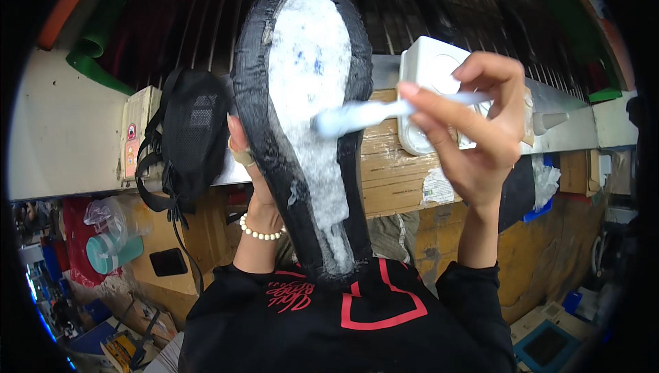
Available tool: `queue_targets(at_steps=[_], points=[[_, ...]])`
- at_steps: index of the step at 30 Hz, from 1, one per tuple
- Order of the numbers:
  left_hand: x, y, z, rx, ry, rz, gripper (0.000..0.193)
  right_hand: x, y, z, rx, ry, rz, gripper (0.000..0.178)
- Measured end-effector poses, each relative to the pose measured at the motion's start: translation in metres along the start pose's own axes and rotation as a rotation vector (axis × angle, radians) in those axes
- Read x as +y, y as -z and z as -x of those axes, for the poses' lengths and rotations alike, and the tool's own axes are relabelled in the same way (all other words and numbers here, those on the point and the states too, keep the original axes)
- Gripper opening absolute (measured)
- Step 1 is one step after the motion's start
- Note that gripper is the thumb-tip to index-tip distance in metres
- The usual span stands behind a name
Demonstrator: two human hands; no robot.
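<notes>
A black shoe upper [251, 71] stands upright in front of me, its underside facing me. Gathered black edges wrap around a white insole [309, 50] with a few blue marks. My left hand [261, 191] is closed on the shoe's left side from behind; most of its fingers are hidden. In my right hand [480, 122], a brush with a pale handle [360, 115] is pinched between thumb and fingers. The brush's head is blurred and lies over the middle of the insole; I cannot tell whether it touches. Behind the right hand sits a white plastic container [417, 64] with round openings.
A rack of metal rods [206, 26] with dark shoes crosses the back. Left of the shoe lies a black mesh bag [195, 132] with straps. A cardboard box [384, 181] is under the container, and a grey nozzle [549, 122] sticks out rightward. A phone [168, 262] lies lower left.
</notes>
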State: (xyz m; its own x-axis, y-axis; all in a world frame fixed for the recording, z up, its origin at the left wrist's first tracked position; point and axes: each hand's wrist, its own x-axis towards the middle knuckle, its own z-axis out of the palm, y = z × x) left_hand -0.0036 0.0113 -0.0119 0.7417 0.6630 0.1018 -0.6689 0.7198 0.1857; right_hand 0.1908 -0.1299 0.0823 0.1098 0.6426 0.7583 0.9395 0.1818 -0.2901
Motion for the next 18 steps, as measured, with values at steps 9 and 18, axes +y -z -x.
queue_targets(at_steps=[9, 18], points=[[0.012, 0.005, -0.013, -0.036, 0.151, -0.134, 0.104, -0.017, 0.008, -0.002, -0.068, -0.112, -0.308, 0.026], [-0.006, -0.007, -0.003, 0.211, 0.126, -0.172, 0.114, 0.054, -0.009, -0.037, 0.347, -0.203, 0.051, 0.020]])
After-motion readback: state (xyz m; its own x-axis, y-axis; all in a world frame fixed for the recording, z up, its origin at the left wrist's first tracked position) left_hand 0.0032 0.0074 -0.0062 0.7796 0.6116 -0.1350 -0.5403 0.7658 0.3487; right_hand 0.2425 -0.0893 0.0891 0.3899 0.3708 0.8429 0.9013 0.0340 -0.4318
